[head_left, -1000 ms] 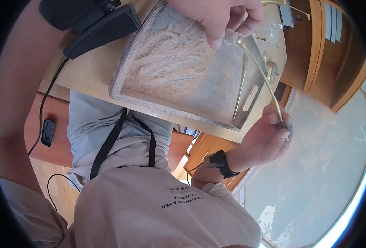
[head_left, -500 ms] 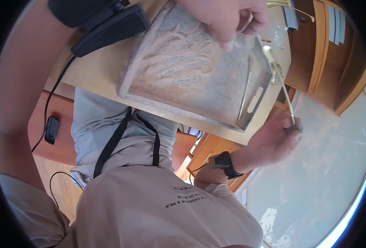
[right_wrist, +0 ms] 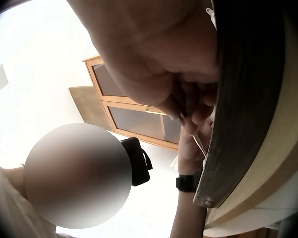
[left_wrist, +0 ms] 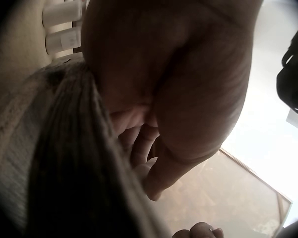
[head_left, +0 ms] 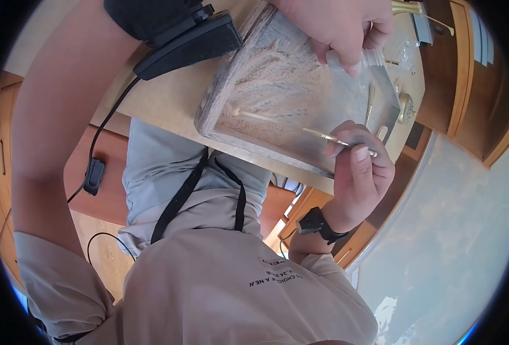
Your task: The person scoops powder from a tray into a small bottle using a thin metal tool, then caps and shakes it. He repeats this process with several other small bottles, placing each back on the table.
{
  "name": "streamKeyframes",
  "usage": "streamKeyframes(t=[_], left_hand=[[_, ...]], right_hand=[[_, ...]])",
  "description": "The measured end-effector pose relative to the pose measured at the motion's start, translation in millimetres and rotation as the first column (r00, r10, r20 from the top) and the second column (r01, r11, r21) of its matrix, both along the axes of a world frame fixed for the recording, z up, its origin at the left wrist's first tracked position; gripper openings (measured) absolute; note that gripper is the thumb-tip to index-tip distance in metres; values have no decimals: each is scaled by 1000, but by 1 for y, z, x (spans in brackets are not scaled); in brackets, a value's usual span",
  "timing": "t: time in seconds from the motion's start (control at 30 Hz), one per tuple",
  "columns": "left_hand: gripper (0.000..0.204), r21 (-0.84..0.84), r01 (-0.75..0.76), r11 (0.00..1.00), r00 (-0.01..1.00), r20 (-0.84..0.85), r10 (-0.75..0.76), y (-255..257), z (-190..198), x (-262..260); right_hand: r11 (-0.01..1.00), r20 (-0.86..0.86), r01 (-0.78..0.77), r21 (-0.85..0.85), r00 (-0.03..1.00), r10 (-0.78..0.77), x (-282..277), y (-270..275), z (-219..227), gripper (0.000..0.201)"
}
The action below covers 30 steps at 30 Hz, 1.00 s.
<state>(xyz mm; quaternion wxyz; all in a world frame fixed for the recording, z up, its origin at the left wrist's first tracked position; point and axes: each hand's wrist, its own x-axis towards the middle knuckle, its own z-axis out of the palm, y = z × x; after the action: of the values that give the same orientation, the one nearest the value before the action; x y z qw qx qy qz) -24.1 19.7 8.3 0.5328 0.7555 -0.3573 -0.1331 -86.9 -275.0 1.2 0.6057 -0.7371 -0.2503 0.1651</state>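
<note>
A wooden tray [head_left: 254,144] with greyish, worn walls holds a layer of tan powder [head_left: 266,77]. My left hand [head_left: 346,26] is over the tray's far side and grips a small clear jar [head_left: 374,57], largely hidden by the fingers. My right hand [head_left: 362,169], at the tray's near right corner, pinches a long thin brass-coloured spoon [head_left: 323,135] by its handle. The spoon's small end lies over the powder near the tray's left corner. In the right wrist view the thin handle [right_wrist: 200,145] sticks out from the fingertips.
Another thin brass tool [head_left: 370,106] lies inside the tray's right side. Beyond it on the table stand a round patterned brass piece [head_left: 405,109] and a clear glass object [head_left: 408,54]. A black device [head_left: 191,49] with a cable is strapped to the left wrist. Wooden shelves [head_left: 447,75] rise at the right.
My right hand has swung the spoon from the jar's mouth, out past the tray's right edge, then back left over the powder. My left hand keeps holding the jar above the tray.
</note>
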Motion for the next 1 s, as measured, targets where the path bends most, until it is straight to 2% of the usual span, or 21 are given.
streamKeyframes(t=[0.03,0.13,0.2,0.23,0.3,0.33,0.43,0.53,0.63,0.7,0.8,0.83,0.93,1.0], left_hand=[[33,25,-42,999,999,26,41,-5,-1,-5],[33,-14,8,1000,1000,-30,-9,2,1,-2],[32,-23,-19,1000,1000,13,19,1,-1,-5],[32,-4,-91,996,991,98,91,-8,-8,-13],[31,-4,-100,995,988,117,99,-11,-10,-14],[30,-22,-34,999,998,50,36,-7,-8,-7],[28,-65,8,998,1000,5,-7,-6,-10,-6],[27,-49,35,998,998,-54,-38,-5,-3,-2],[25,11,-74,997,997,-3,74,-11,5,-17],[24,54,-116,992,993,-26,117,-18,7,-19],[22,64,-40,997,984,-172,51,-21,7,-1],[22,32,-19,999,983,-182,25,-18,6,-1],[21,75,-55,996,975,-211,70,-20,9,-5],[21,54,-94,994,985,-139,100,-25,7,-8]], right_hand=[[999,-32,-32,-16,999,31,0,1,1,29],[999,-107,-26,22,994,28,1,2,0,29],[996,-182,7,85,983,9,4,-2,-2,29],[993,-219,25,116,976,1,5,-4,-3,29],[981,-263,49,188,965,2,8,-11,-6,29],[973,-283,63,223,959,3,10,-15,-7,29],[966,-279,70,249,960,2,14,-24,-5,29],[930,-262,102,353,965,-7,17,-32,-1,30],[848,-243,255,465,958,-156,20,-45,5,31],[836,-191,291,466,955,-226,21,-49,12,33],[839,-90,313,445,948,-306,23,-49,16,33],[841,-84,318,437,946,-313,23,-49,16,33],[839,-73,324,438,942,-326,22,-50,14,33],[824,-78,348,448,933,-352,23,-50,12,34]])
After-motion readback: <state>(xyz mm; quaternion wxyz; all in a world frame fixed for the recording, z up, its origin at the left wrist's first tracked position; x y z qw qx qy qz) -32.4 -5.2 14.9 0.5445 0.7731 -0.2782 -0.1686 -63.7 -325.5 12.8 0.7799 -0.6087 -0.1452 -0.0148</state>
